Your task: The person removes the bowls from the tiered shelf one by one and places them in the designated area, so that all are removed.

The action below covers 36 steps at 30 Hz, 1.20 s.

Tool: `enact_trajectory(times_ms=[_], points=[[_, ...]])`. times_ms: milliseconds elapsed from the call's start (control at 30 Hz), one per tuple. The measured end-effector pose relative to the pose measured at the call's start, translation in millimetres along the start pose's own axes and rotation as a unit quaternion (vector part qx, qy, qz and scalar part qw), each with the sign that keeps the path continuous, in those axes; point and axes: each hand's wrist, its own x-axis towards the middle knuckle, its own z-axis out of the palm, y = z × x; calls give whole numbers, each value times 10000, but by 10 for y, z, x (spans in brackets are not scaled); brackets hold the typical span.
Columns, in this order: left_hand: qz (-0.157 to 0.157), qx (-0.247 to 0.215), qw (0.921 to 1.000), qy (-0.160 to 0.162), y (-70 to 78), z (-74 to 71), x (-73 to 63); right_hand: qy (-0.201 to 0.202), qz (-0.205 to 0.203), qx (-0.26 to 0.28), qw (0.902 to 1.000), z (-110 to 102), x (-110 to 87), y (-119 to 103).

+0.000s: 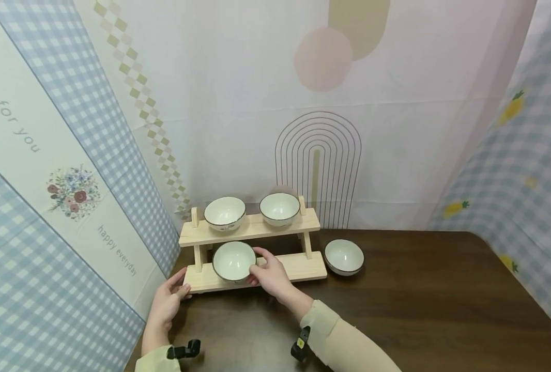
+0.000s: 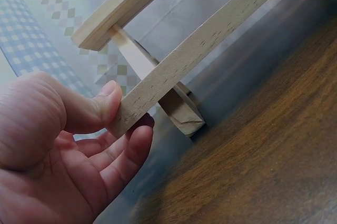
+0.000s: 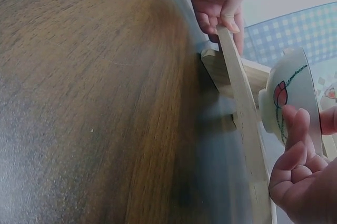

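Note:
A two-tier wooden rack [image 1: 294,266] stands on the table. My left hand [image 1: 166,302] pinches the left end of its lower shelf [image 2: 174,66], thumb above and fingers below. My right hand [image 1: 272,276] grips the right side of a white bowl [image 1: 234,261] with a dark rim, over the left half of that shelf. In the right wrist view the bowl [image 3: 287,90] shows a red tulip and green vine on its outside, and its foot is close to the shelf. Whether the foot touches the wood, I cannot tell.
Two similar bowls sit on the upper shelf, a left bowl [image 1: 225,213] and a right bowl [image 1: 279,208]. Another bowl [image 1: 344,257] stands on the dark wooden table [image 1: 419,294], just right of the rack. A patterned cloth [image 1: 238,129] hangs behind, with checked cloth [image 1: 131,134] at the left.

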Motion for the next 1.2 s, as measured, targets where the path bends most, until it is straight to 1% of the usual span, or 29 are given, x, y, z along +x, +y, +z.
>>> enact_trajectory(times_ms=[267, 700, 867, 1000, 1200], points=[[24, -32, 10000, 14, -20, -5, 19, 58, -70, -5, 10000, -6, 31, 4], [-16, -16, 10000, 22, -17, -29, 16, -38, -67, -140, 9999, 4, 12, -3], [58, -63, 10000, 39, -23, -21, 22, -21, -83, -147, 9999, -31, -4, 2], [152, -126, 9998, 104, -24, -10, 19, -8, -83, -38, 10000, -77, -53, -4], [126, -174, 9997, 85, -32, 10, 28, 81, -95, -35, 9999, -202, -155, 30]])
